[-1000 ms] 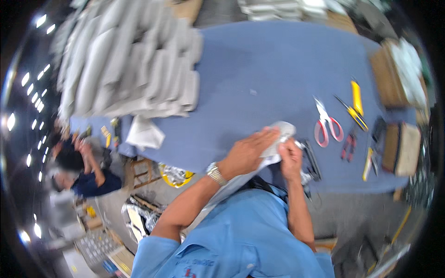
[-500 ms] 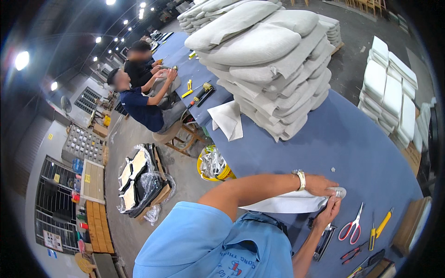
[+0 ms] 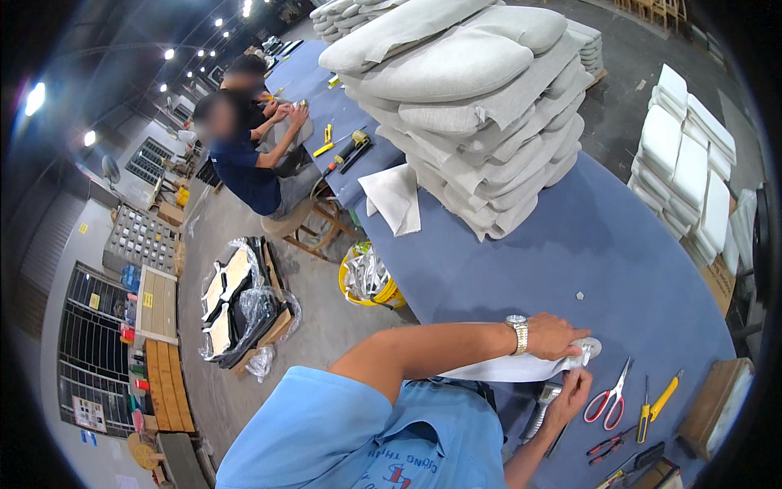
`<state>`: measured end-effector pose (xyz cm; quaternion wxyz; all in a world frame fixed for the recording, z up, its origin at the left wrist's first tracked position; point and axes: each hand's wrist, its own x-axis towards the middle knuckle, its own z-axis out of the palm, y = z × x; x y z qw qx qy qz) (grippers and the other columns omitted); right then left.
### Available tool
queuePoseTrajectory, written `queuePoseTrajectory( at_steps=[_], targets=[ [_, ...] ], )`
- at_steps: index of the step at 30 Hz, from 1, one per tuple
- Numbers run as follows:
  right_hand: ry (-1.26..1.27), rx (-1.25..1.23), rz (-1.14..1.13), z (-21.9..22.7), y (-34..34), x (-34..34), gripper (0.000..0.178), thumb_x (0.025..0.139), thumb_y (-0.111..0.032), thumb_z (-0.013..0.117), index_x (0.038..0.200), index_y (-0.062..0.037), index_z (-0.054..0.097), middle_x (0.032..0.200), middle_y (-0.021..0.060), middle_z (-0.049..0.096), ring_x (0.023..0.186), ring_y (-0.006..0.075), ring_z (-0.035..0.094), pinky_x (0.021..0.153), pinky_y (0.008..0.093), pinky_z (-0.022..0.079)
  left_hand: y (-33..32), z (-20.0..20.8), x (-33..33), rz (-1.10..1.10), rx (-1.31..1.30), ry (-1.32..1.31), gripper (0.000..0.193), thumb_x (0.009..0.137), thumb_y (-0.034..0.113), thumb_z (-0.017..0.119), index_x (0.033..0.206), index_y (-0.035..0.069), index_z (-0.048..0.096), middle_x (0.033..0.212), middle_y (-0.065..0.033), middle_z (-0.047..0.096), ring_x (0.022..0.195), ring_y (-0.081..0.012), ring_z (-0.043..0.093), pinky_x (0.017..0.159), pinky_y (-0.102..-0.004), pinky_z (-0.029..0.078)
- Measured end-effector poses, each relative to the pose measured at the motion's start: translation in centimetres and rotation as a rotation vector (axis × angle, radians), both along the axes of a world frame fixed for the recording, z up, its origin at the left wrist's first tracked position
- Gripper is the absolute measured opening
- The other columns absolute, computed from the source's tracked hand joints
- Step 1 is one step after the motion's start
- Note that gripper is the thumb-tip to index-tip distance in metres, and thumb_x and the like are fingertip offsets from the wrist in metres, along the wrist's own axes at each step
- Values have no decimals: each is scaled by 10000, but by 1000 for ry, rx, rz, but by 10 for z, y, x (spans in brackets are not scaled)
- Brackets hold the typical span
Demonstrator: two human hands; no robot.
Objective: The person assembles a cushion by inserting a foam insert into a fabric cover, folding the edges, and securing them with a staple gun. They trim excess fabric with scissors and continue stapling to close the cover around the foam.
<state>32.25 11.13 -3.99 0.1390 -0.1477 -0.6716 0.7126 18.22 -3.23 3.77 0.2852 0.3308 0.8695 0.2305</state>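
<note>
A pale grey fabric-covered cushion pad (image 3: pixel 505 368) lies along the near table edge in front of me, its rounded end pointing right. My left hand (image 3: pixel 551 336), with a metal watch at the wrist, bears on the fabric from above near that end, index finger reaching along it. From below, my right hand (image 3: pixel 573 393) pinches the gathered fabric edge at the same end. Beside the right hand is a silver and black tool (image 3: pixel 541 407), partly hidden by the hand and forearm. Red-handled scissors (image 3: pixel 609 398) rest to the right of it.
A tall stack of grey fabric-covered pads (image 3: pixel 481 122) rises on the blue table (image 3: pixel 643 269). At right are a yellow cutter (image 3: pixel 668 394), a screwdriver (image 3: pixel 644 417), pliers (image 3: pixel 609 444) and a cardboard box (image 3: pixel 717 407). A yellow bucket (image 3: pixel 371 281) and two seated co-workers are left.
My left hand has shifted slightly left and its index finger now stretches out. My right hand has moved a little lower, with the silver tool showing differently beside it. The view has turned slightly.
</note>
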Motion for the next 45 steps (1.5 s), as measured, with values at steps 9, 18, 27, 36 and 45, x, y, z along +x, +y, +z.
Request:
queuePoseTrajectory(
  at_steps=[9,18,27,36,45],
  targets=[
    [-524,897,53,-56,-2,112,788,777,-8,754,1501,-25,444,1289,226,533,1158,449,567,963,487,487,6,25,17,19,-85,-35,636,1056,482,494,1513,42,442,1196,-249,713,957,-418,738,774,-522,593],
    [-383,562,56,-78,56,102,826,781,67,727,1545,-67,442,1375,164,499,1265,320,553,1006,415,513,15,-21,71,41,-28,284,700,1051,492,492,1503,-39,425,1374,-244,635,1126,-386,707,830,-488,602],
    [-442,141,-222,44,66,119,578,843,-80,863,1346,22,596,1229,85,673,1075,149,636,890,298,547,16,-15,93,32,-20,472,663,1031,453,561,1444,-62,502,1299,-245,679,1065,-315,739,792,-390,615],
    [-139,174,82,79,55,92,691,751,-43,835,1400,3,605,1356,198,672,1229,317,677,1048,389,518,22,-9,87,-3,21,490,635,982,344,674,1419,-86,504,1345,-258,652,1125,-350,717,861,-388,622],
    [-199,150,118,84,45,78,659,748,-27,806,1380,-12,621,1301,184,702,1186,302,703,1004,380,540,23,-3,89,-1,-74,337,696,930,266,709,1487,-67,455,1445,-254,588,1288,-378,627,1013,-416,567]
  ],
)
